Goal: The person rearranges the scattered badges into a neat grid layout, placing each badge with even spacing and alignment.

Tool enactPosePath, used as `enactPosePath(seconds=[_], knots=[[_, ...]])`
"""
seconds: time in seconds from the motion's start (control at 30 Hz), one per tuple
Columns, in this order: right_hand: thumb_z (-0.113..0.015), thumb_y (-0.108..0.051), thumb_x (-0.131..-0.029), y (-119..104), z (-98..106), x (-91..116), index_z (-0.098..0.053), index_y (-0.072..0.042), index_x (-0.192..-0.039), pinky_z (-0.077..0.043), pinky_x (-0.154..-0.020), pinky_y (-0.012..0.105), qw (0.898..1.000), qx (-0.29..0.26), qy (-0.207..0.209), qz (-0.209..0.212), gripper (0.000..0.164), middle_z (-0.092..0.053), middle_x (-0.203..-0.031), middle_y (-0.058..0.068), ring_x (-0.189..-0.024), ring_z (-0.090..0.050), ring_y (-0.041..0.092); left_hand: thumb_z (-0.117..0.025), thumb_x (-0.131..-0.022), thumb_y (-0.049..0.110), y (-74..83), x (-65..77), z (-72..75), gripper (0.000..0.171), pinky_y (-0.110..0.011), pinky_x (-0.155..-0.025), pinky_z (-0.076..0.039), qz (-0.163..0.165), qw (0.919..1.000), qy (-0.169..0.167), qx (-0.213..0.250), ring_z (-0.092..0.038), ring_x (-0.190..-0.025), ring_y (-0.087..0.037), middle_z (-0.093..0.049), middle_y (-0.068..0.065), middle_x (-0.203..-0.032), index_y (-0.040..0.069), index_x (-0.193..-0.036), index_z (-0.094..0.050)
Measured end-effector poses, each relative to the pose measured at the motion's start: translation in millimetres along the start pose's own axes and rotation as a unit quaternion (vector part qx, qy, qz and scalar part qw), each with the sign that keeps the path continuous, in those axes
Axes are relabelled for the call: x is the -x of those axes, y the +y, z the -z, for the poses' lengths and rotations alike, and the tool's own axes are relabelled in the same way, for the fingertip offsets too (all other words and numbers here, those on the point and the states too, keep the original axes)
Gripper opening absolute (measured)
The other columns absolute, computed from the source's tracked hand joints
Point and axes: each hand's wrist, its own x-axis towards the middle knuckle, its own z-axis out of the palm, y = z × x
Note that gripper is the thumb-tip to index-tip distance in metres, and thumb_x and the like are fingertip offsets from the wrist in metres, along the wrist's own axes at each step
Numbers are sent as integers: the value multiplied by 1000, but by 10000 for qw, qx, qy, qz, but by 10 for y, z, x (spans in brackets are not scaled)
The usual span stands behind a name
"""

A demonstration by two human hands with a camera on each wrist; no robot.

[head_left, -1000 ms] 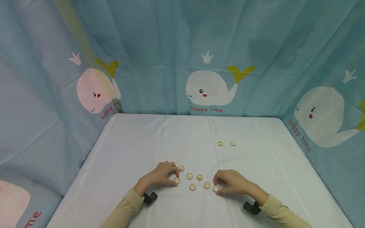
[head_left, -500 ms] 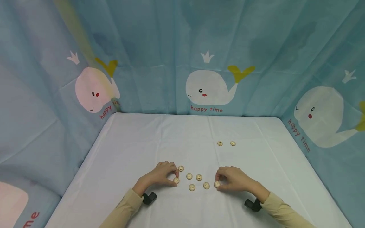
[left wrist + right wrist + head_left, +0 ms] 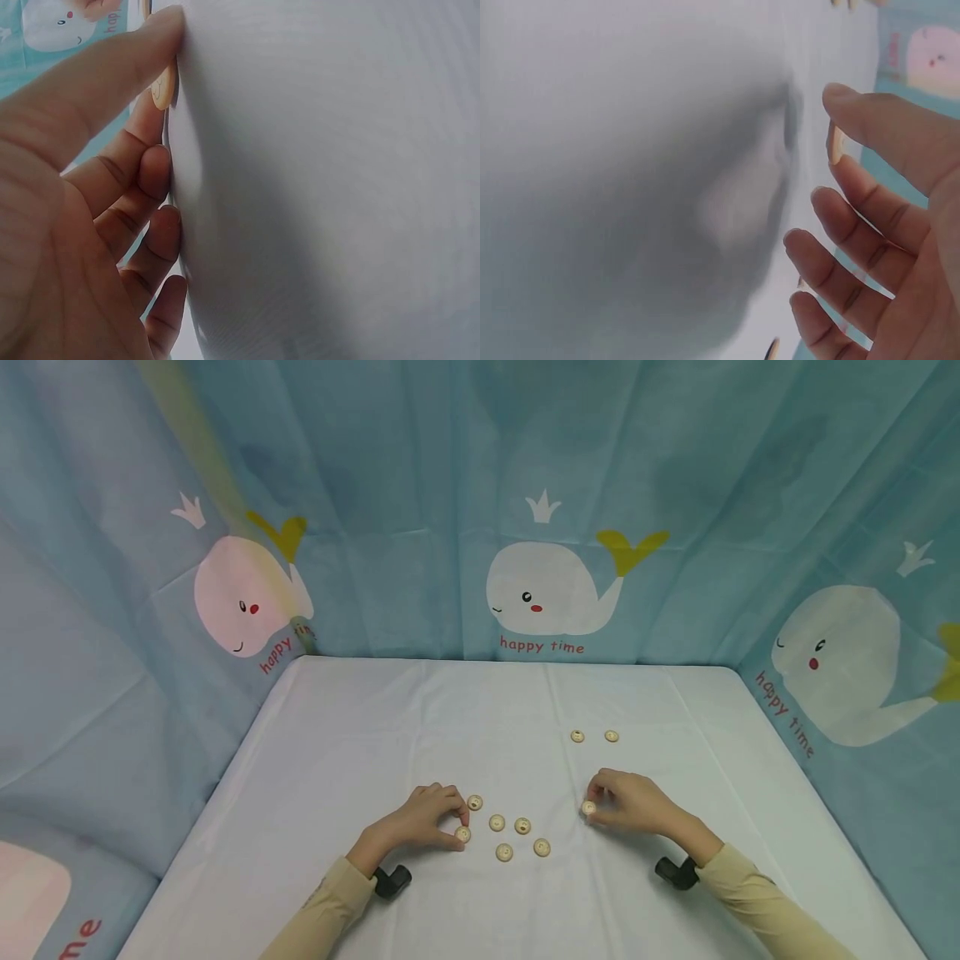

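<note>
My left hand point(image 3: 425, 817) pinches a small round wooden disc point(image 3: 462, 834) between thumb and index finger at the table surface. In the left wrist view that disc point(image 3: 162, 91) shows edge-on, partly covered by the thumb. Right of the loose discs, my right hand point(image 3: 636, 803) holds another wooden disc point(image 3: 588, 808) by thumb and index fingertip. The right wrist view shows this disc point(image 3: 835, 142) raised off the cloth, the other fingers loosely bent. Dark markings are on the discs' faces, too small to read.
Several loose discs lie between the hands, among them one disc point(image 3: 475, 802) near the left fingertips and another disc point(image 3: 542, 847) nearest the right. Farther back, two discs point(image 3: 577, 736) sit side by side. White cloth point(image 3: 360, 718) covers the table; a blue whale-print curtain point(image 3: 390, 593) surrounds it.
My right hand has carried its disc away from the group, toward the back and right, and up off the cloth. The left hand stays in place with its disc.
</note>
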Motion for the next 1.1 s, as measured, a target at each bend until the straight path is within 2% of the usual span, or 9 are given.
enactPosePath(seconds=[0.27,0.57,1.1], knots=[[-76,-33,-73,222,101,-44,-60,-23,-85,-40,-60,25,9985,-28,364,-420,23,-55,-81,-11,-70,-49,6,-77,-73,35,-5,3,-2,25,-44,-89,-30,-32,10000,54,-6,-38,-85,-6,-53,10,-95,25,-89,-61],[-73,-34,-78,495,149,-74,-62,-19,-87,-40,-60,29,9931,-117,540,-1034,21,-58,-83,-6,-69,-49,9,-76,-73,37,-26,6,-22,25,-43,-90,-30,65,10000,-7,21,-38,-85,-6,-53,11,-95,26,-89,-61],[-70,-32,-81,954,245,-140,-63,-10,-89,-42,-60,32,9831,-33,678,-1701,24,-59,-84,2,-73,-53,15,-77,-73,38,-49,0,-39,25,-44,-90,-29,47,10000,15,3,-39,-87,-6,-53,12,-96,27,-89,-60]])
